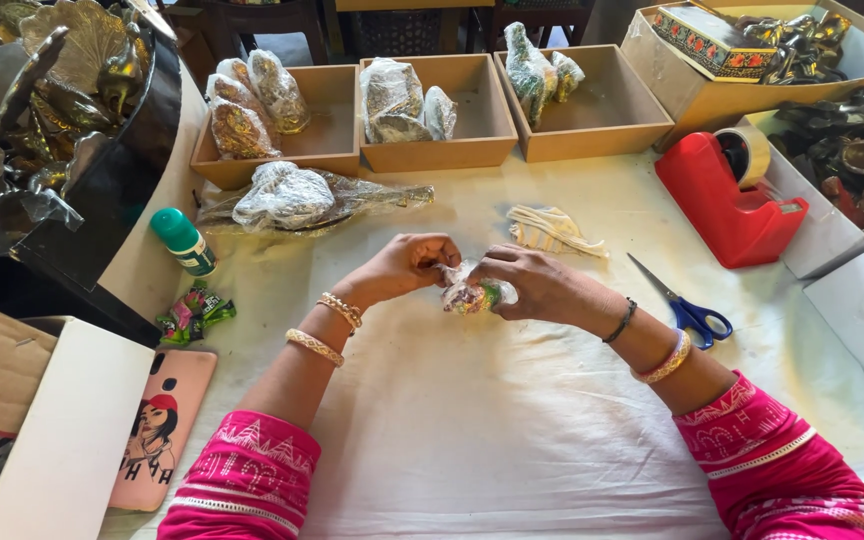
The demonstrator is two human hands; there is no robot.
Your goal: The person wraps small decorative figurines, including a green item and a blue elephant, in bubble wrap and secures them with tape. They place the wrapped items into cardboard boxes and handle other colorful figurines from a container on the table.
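We have both hands meeting over the white cloth (512,440), mid-table, on a small colourful figurine in clear plastic wrap (474,294). That's where the item sits: lifted just off the cloth, between the hands.

Doing this well, in our judgement: keep the wrap taut, turn the piece instead of tugging the film, hold the loose end pinched so it doesn't spring open, and press folds flat against the body.

Left hand (404,266): fingers curled in, tips pinching the film at the item's upper left end. Closed on the wrap, not spread.

Right hand (534,285): fingers bent around the item's right side, cupping it; thumb mostly hidden, so we can't tell exactly how it presses.

Around it: strip of white plastic (550,230) just beyond the right hand, blue-handled scissors (690,310) near the right wrist, red tape dispenser (727,205) further out. Larger wrapped piece (297,198) lies beyond the left hand. Three wooden trays (432,150) behind hold wrapped figures. Green-capped bottle (184,240) and phone (165,425) sit well to the left.
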